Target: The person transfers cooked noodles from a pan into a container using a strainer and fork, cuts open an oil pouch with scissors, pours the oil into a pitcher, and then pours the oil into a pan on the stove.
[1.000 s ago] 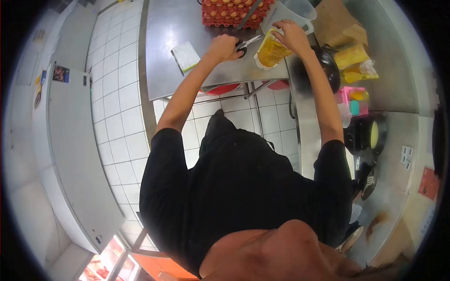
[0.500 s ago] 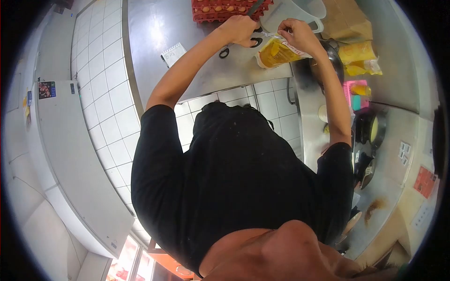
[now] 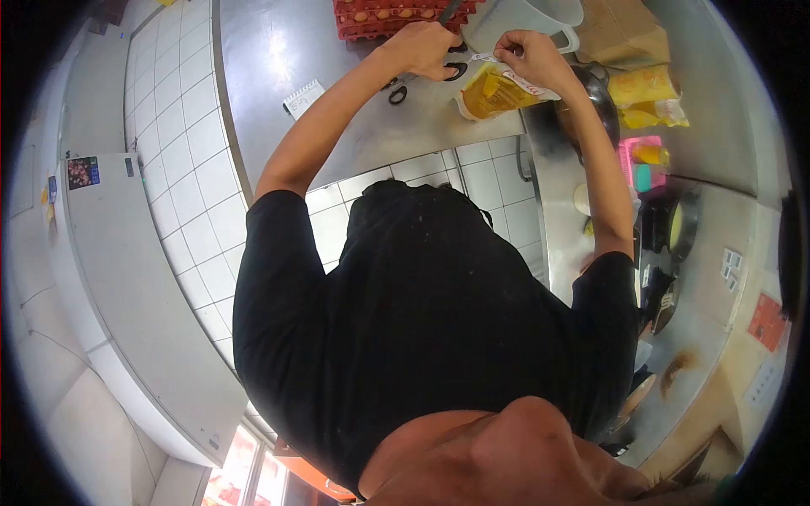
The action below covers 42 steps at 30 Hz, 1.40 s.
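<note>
My left hand is closed around black-handled scissors, partly hidden by the fingers. Their tip points toward the top of a yellow pouch of what looks like oil. My right hand pinches the pouch's upper edge between thumb and fingers, and a pale strip shows between the two hands. The pouch leans over the steel table near its front edge. On the table beside my left hand lies another black loop handle.
Stacked red egg trays stand behind my left hand, beside a clear plastic jug. A small notepad lies at left. To the right are a brown paper bag, a dark pan, yellow packets and a pink basket.
The view has shifted slightly, so the table things sit a little further left and higher. Both hands stay at the pouch's top, with the pale strip between them showing more plainly.
</note>
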Each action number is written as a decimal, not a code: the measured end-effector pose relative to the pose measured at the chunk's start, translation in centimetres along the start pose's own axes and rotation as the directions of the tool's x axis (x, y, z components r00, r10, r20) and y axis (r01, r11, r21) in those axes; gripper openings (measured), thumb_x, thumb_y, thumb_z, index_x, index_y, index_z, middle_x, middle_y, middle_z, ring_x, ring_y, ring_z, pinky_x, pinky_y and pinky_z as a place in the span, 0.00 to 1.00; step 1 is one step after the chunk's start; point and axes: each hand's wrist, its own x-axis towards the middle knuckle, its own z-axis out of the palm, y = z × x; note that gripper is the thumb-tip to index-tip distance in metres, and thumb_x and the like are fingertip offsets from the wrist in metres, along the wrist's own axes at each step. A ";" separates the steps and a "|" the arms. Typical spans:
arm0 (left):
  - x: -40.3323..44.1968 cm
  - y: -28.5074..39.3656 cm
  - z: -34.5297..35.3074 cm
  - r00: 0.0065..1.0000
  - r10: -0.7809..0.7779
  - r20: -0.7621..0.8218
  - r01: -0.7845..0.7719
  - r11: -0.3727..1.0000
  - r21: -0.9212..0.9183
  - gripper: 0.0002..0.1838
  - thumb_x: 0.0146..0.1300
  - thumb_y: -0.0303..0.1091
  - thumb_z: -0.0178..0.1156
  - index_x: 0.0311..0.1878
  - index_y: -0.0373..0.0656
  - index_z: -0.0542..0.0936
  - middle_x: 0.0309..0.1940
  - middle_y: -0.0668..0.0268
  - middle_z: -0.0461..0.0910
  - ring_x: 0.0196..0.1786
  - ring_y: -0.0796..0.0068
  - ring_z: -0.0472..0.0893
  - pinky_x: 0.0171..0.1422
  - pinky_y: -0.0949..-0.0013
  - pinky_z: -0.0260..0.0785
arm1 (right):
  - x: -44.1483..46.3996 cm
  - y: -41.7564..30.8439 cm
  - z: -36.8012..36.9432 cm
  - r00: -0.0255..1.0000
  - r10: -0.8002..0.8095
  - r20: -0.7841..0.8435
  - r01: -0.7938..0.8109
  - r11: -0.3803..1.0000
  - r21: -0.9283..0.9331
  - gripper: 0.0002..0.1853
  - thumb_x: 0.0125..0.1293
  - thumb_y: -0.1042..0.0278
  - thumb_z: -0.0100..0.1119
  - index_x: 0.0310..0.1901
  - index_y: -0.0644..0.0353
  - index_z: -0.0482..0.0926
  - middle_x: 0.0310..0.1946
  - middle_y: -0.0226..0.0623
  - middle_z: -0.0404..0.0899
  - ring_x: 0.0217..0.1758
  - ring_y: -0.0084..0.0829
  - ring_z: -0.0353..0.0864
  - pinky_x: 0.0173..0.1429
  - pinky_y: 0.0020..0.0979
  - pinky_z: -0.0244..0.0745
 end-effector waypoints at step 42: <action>2.3 0.4 -1.6 0.986 0.162 0.025 -0.163 0.986 0.026 0.19 0.49 0.43 0.67 0.33 0.34 0.85 0.28 0.45 0.83 0.34 0.46 0.85 0.41 0.52 0.79 | -0.6 -0.3 0.0 0.994 -0.063 -0.090 0.060 0.998 -0.035 0.08 0.64 0.69 0.66 0.41 0.64 0.83 0.36 0.43 0.82 0.37 0.40 0.80 0.47 0.35 0.75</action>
